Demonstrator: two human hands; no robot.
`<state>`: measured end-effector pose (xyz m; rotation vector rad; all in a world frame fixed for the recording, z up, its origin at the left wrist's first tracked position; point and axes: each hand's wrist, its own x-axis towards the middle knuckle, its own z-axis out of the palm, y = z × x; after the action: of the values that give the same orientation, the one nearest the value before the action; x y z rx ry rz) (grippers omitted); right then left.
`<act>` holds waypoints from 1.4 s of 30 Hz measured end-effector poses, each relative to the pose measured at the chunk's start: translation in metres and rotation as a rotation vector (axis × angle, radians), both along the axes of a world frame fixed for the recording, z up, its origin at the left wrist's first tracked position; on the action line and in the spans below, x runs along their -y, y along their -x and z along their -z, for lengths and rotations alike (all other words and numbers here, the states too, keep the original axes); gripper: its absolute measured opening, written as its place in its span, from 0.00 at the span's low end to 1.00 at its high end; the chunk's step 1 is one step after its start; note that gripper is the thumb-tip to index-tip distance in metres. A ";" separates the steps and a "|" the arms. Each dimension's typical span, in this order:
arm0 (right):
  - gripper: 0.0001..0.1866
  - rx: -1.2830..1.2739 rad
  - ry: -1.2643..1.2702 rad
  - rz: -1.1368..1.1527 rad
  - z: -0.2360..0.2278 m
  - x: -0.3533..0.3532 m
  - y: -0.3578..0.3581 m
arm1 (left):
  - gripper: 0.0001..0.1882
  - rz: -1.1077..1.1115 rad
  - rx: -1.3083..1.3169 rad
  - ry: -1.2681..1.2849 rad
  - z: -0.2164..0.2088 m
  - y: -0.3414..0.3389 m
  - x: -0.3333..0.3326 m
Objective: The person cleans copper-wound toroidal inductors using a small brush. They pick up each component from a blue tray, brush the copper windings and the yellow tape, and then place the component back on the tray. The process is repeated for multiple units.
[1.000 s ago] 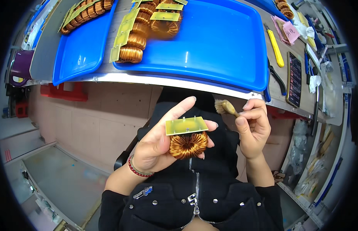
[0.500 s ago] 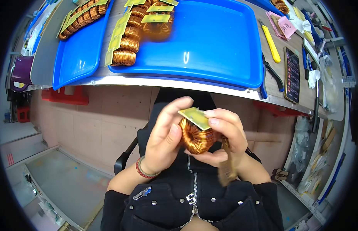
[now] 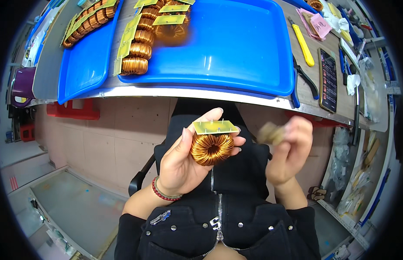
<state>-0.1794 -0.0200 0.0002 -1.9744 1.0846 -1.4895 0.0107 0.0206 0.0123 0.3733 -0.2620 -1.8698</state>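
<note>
My left hand (image 3: 184,167) cradles a toroidal coil (image 3: 204,154) of copper wire, its fingers behind and around it. A yellow-green circuit board (image 3: 215,127) sits on top of the coil, with thin metal pins sticking up. Apart from the coil, to its right, my right hand (image 3: 292,149) is raised and smeared by motion. Its fingertips pinch a brown brush-like tool (image 3: 271,133), too blurred to make out fully. More copper coils with boards (image 3: 135,66) stand in a row at the left edge of the large blue tray (image 3: 236,52).
At the left, a smaller blue tray (image 3: 82,71) holds several coils. Right of the large tray lie a yellow utility knife (image 3: 303,45), pliers (image 3: 307,80), a phone (image 3: 328,80) and pink paper slips (image 3: 316,25). A purple mug (image 3: 23,84) stands at the far left.
My right hand has let go of the coil and swung right with the brown tool. The coil now rests in my left hand alone, its board turned more level.
</note>
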 end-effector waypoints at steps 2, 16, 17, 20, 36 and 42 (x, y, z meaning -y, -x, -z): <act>0.08 -0.325 0.192 -0.111 -0.010 -0.015 -0.004 | 0.29 0.005 0.008 0.029 0.002 0.001 0.002; 0.13 -0.395 0.318 0.064 -0.030 0.026 0.005 | 0.28 0.006 -0.099 -0.092 0.004 0.000 -0.001; 0.15 -0.312 0.193 -0.053 -0.035 0.021 0.002 | 0.28 0.012 -0.086 -0.105 0.003 -0.002 -0.002; 0.24 -0.064 -0.293 -0.301 -0.043 0.010 -0.007 | 0.28 0.001 -0.099 -0.201 -0.005 0.002 0.000; 0.19 0.042 -0.326 -0.454 -0.017 0.023 -0.039 | 0.28 -0.008 0.116 -0.247 -0.008 0.008 -0.003; 0.15 0.049 -0.313 -0.417 -0.007 0.022 -0.041 | 0.26 -0.001 0.128 -0.193 -0.002 0.008 -0.006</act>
<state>-0.1382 -0.0417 0.0074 -1.7939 0.7676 -1.0705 0.0030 0.0264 0.0144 0.6265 -0.1670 -1.8785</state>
